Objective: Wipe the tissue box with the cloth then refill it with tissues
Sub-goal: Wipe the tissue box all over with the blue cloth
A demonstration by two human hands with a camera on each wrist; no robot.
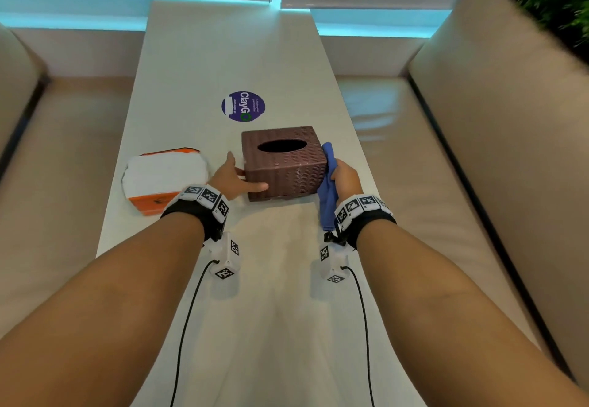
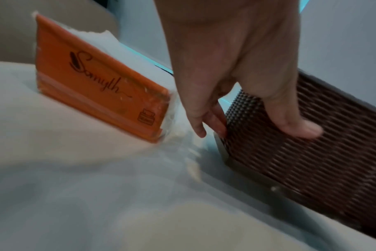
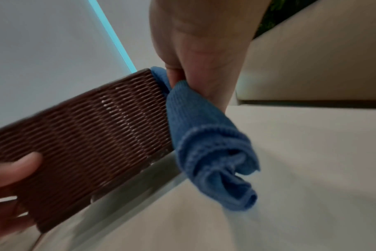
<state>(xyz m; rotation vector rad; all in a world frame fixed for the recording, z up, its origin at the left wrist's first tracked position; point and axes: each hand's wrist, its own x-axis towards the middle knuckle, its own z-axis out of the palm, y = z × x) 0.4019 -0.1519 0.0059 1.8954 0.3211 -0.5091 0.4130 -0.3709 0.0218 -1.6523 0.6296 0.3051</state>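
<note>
A brown woven tissue box (image 1: 283, 164) with an empty oval slot stands on the white table (image 1: 223, 55). My left hand (image 1: 237, 177) grips its near-left corner, thumb on the front face and fingers on the left side; the thumb (image 2: 298, 129) shows in the left wrist view. My right hand (image 1: 345, 177) holds a blue cloth (image 1: 328, 183) against the box's right side, and the cloth's tail (image 3: 215, 152) hangs down past the box (image 3: 86, 144). An opened orange pack of white tissues (image 1: 162, 177) lies left of the box (image 2: 311, 152).
A round purple sticker (image 1: 243, 106) is on the table beyond the box. Beige bench seats (image 1: 446, 151) run along both sides of the table. Cables from the wrist cameras trail over the near part of the table.
</note>
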